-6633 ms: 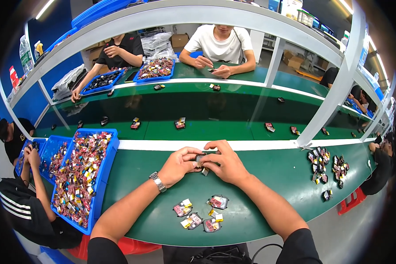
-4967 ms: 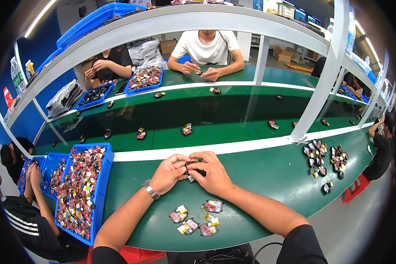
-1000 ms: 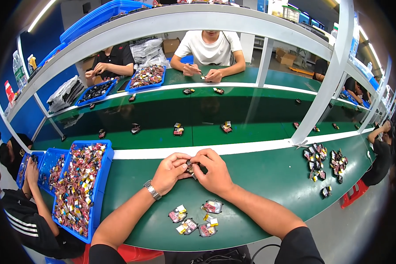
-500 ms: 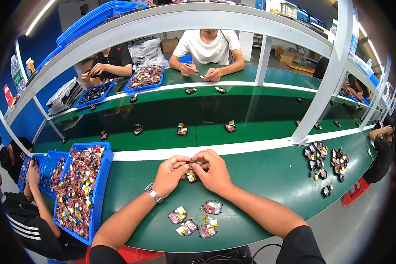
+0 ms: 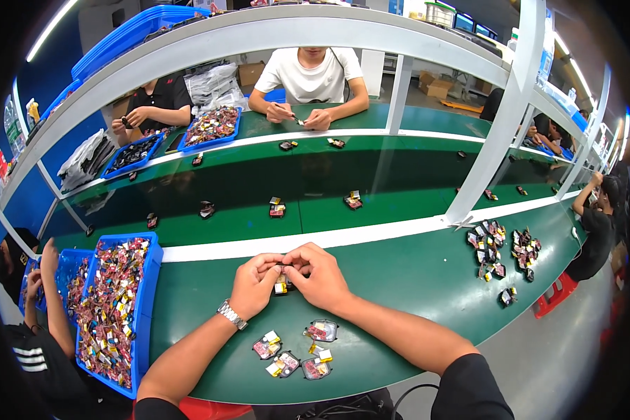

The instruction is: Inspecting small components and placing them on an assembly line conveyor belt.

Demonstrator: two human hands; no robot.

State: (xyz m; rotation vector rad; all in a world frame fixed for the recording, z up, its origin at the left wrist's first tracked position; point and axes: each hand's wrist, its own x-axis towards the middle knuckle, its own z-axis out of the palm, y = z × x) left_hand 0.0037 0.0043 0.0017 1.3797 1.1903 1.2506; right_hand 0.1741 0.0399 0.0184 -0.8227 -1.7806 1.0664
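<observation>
Both hands meet over the green work table, their fingers bent around one small electronic assembly (image 5: 281,286). It has a dark edge, a reddish circuit board and a yellow-and-white block, and my fingers partly hide it. My left hand (image 5: 254,285), with a metal watch on its wrist, pinches it from the left. Thumb and fingers of my right hand (image 5: 320,280) press on it from the right. Nearer to me lie several similar assemblies in dark-rimmed casings, among them a clear-windowed one (image 5: 321,330) and one with a yellow-and-white block (image 5: 316,367).
A blue tray (image 5: 145,308) heaped with circuit boards stands left. Two clusters of dark assemblies (image 5: 488,248) lie right. Beyond a white rail (image 5: 336,235), a green conveyor belt (image 5: 248,222) carries scattered assemblies. A metal post (image 5: 493,147) rises at right. Co-workers sit across and at both sides.
The whole view has shifted slightly, so the scene sits further left. My hands stay together on the assembly. At the left, a co-worker's hand has risen above the trays.
</observation>
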